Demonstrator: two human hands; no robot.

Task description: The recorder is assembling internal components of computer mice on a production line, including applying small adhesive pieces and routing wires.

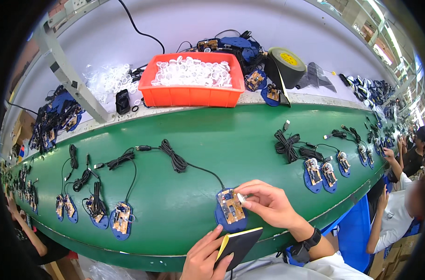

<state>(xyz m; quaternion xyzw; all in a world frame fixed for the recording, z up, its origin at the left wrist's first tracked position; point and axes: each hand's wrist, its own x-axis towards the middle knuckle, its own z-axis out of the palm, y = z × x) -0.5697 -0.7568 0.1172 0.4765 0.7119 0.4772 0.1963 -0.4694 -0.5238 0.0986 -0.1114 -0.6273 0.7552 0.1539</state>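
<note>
In front of me on the green belt (208, 126) lies a brown circuit board (231, 207) on a blue, mouse-shaped base plate (220, 219). Its black cable (203, 169) runs up and left to a tied bundle. My right hand (268, 203) pinches a small white plastic part (242, 198) at the board's right edge. Closed around a flat black rectangular thing with a yellow edge (240, 245), my left hand (205, 256) is just below the board. The left index fingertip reaches the lower left of the base plate. A black band sits on my right wrist.
A red bin (191, 97) of white plastic parts stands on the back ledge, beside a large dark roll (286, 67). More boards with cables lie left (122, 219) and right (313, 175) on the belt. A metal post (70, 70) rises at left. People sit at both sides.
</note>
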